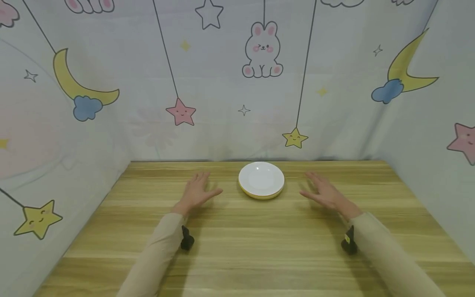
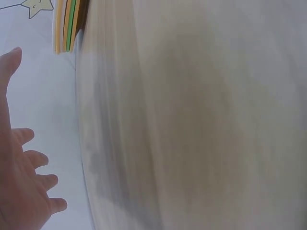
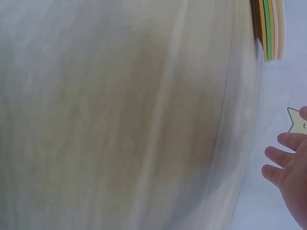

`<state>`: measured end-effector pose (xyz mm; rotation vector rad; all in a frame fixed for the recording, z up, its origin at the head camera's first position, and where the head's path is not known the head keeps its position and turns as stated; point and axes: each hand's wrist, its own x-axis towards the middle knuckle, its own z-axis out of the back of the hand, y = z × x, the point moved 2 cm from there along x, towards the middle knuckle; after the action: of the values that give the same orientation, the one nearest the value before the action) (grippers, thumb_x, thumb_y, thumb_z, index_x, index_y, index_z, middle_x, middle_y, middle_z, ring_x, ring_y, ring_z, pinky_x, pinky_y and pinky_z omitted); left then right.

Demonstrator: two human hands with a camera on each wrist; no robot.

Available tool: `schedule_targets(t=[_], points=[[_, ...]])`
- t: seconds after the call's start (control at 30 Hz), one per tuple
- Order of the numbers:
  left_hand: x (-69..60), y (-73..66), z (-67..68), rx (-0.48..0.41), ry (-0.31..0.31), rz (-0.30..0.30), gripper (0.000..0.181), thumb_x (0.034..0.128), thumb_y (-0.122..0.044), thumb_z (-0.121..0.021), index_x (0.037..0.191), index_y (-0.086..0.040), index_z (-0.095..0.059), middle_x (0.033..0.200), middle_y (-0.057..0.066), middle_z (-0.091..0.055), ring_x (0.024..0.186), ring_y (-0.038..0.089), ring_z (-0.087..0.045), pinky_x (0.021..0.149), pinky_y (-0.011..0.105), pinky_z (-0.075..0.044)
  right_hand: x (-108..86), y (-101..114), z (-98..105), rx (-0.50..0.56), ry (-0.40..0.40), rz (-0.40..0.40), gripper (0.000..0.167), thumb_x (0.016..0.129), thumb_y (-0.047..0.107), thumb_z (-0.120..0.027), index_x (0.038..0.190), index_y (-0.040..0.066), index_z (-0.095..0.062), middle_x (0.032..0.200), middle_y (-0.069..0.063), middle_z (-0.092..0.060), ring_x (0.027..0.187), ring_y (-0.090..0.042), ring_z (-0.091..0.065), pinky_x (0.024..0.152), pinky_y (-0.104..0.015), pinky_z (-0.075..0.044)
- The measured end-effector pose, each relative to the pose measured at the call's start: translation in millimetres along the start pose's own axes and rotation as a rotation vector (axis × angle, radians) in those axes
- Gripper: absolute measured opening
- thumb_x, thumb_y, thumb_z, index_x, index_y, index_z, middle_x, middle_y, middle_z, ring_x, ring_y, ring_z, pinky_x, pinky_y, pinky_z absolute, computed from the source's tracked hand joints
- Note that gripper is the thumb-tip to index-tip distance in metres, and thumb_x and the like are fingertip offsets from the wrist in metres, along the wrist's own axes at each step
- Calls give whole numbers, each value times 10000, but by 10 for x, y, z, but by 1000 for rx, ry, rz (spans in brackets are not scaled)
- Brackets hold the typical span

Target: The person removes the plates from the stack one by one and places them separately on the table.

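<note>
A stack of plates [image 1: 261, 179] stands toward the back of the wooden table, a white plate on top. In the left wrist view the stack's edge [image 2: 68, 26] shows white, orange and green layers; the same coloured rims [image 3: 271, 29] appear in the right wrist view. To the left of the stack my left hand [image 1: 195, 192] is held with fingers spread and thumb pointing toward it. On the other side my right hand [image 1: 325, 194] mirrors that, fingers extended. Both hands are apart from the plates and hold nothing.
The wooden table [image 1: 259, 247] reaches back to a white curtain [image 1: 222, 82] printed with moons, stars and a rabbit. Curtain also hangs along both sides. A small black device [image 1: 187, 238] is on the left wrist, another black device [image 1: 349, 242] on the right.
</note>
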<state>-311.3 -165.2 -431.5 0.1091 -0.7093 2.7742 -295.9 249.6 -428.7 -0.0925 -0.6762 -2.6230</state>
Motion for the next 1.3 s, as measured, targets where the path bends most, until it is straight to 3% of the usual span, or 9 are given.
schedule_targets(t=[0.27, 0.43, 0.7, 1.0, 1.3], points=[[67, -109, -84, -158, 15, 14, 868, 800, -489, -608, 1403, 28, -259, 1450, 228, -237, 1343, 367, -175, 1097, 487, -150, 25, 65, -41, 57, -11, -27, 752, 885, 430, -523, 1427, 7, -217, 1439, -244, -244, 1306, -431, -203, 1050, -581, -161], [85, -198, -146, -233, 20, 25, 846, 793, -422, -649, 1404, 18, -263, 1447, 217, -253, 1342, 349, -195, 1099, 467, -165, 67, 109, -92, 143, -24, -71, 775, 878, 433, -537, 1422, -12, -213, 1445, -244, -228, 1311, -420, -204, 1058, -567, -159], [131, -341, -268, -341, 40, 49, 833, 776, -338, -696, 1411, -15, -264, 1448, 167, -283, 1332, 315, -242, 1096, 435, -198, 168, 218, -176, 290, -36, -134, 776, 867, 398, -580, 1419, -9, -218, 1388, -280, -307, 1211, -450, -359, 979, -576, -314], [176, -479, -359, -377, 45, 49, 824, 781, -312, -704, 1408, -1, -268, 1440, 171, -300, 1323, 311, -267, 1087, 420, -231, 275, 388, -273, 484, -35, -155, 670, 913, 217, -549, 1407, -63, -194, 1372, -326, -289, 1221, -466, -341, 994, -546, -323], [267, -584, -445, -457, 21, 125, 861, 762, -360, -718, 1407, -6, -271, 1413, 206, -328, 1263, 356, -359, 1027, 450, -331, 372, 481, -377, 579, -30, -244, 710, 914, 308, -540, 1413, -51, -184, 1395, -291, -276, 1252, -438, -318, 1023, -518, -302]])
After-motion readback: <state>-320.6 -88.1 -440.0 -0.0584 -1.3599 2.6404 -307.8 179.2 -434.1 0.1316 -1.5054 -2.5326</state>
